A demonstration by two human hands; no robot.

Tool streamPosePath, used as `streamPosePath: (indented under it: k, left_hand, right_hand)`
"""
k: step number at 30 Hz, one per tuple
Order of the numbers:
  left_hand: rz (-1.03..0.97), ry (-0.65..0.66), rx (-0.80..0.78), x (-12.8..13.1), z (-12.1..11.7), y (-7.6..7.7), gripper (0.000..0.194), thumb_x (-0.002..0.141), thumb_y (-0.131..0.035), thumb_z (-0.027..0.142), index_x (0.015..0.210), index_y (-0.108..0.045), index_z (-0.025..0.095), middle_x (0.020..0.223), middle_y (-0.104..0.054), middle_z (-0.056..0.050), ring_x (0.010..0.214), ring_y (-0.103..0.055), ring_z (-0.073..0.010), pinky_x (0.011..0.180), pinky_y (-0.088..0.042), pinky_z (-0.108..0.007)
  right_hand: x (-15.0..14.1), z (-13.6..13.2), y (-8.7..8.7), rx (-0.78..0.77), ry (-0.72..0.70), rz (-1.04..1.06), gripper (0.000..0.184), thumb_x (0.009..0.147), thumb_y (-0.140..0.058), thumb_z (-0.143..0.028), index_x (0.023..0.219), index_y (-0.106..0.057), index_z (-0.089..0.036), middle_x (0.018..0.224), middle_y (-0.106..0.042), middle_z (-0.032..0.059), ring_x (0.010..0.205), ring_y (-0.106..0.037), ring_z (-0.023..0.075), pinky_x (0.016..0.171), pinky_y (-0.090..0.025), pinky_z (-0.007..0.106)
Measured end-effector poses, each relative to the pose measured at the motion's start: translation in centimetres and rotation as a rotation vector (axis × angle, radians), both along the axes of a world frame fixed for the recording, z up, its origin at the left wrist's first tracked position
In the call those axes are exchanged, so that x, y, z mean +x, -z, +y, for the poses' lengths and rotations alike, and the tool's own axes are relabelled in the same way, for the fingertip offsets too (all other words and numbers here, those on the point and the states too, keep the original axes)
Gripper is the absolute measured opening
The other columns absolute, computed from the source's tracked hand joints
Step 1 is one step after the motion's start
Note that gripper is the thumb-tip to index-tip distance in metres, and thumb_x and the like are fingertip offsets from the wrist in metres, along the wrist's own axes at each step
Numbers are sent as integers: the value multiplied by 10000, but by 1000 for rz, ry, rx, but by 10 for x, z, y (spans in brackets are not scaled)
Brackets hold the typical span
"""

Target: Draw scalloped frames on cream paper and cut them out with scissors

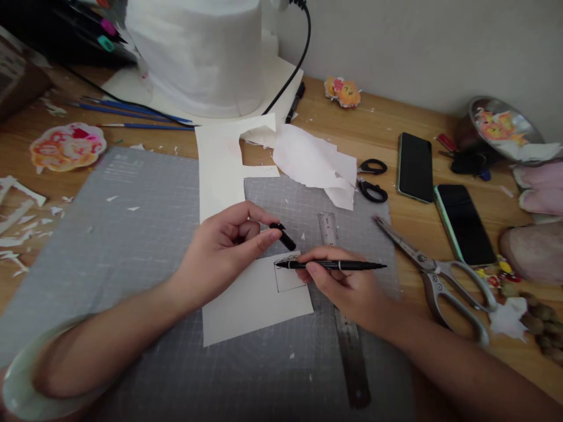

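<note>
Between the thumb and index finger of my left hand (233, 243) is a black pen cap (284, 235), held above the paper. My right hand (341, 281) grips a slim black double-ended marker (325, 265), lying nearly level, with one tip pointing left and the other pointing right. Below both hands is a sheet of white paper (250, 310) bearing a drawn square outline with scribbled loops along its top edge. A metal ruler (349, 357) lies partly under my right hand. The marker's left tip is over the drawn square; whether it touches the paper I cannot tell.
A grey cutting mat (153, 234) covers the table's middle. To the right are large metal shears (433, 269), two phones (416, 167), black-handled scissors (372, 181) and a metal bowl (479, 117). Paper scraps (20, 223) lie left; a white roll (197, 58) stands behind.
</note>
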State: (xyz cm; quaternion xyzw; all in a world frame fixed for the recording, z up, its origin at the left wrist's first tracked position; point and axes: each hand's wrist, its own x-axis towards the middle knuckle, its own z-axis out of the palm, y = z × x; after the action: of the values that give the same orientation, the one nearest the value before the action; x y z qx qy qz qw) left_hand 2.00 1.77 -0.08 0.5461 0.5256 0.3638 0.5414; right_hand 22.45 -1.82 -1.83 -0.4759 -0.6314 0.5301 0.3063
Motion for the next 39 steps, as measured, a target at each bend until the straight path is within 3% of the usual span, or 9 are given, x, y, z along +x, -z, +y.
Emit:
streamPosePath:
  k: [16, 35, 39]
  left_hand:
    - [34, 7, -39, -1, -1, 0, 105, 766, -660, 305, 836, -656, 227, 460, -352, 89, 420, -285, -76, 388, -199, -190]
    - [43, 32, -49, -1, -1, 1, 115, 771, -654, 318, 844, -645, 229, 469, -360, 86, 420, -290, -78, 379, -197, -183]
    - [51, 24, -51, 0, -1, 0, 115, 766, -649, 315, 833, -645, 223, 465, -367, 85, 417, -291, -77, 378, -193, -182]
  right_hand:
    - [-1, 3, -6, -17, -26, -44, 168, 900, -529, -310, 930, -669, -221, 738, -687, 7, 615, -631, 128, 510, -475, 224]
    - [0, 2, -5, -44, -16, -5, 176, 902, -523, -317, 899, -663, -209, 731, -688, 14, 630, -640, 131, 520, -500, 217]
    - [0, 1, -7, -21, 73, 16, 156, 887, -533, -299, 850, -652, -206, 682, -686, 7, 608, -651, 132, 511, -511, 218]
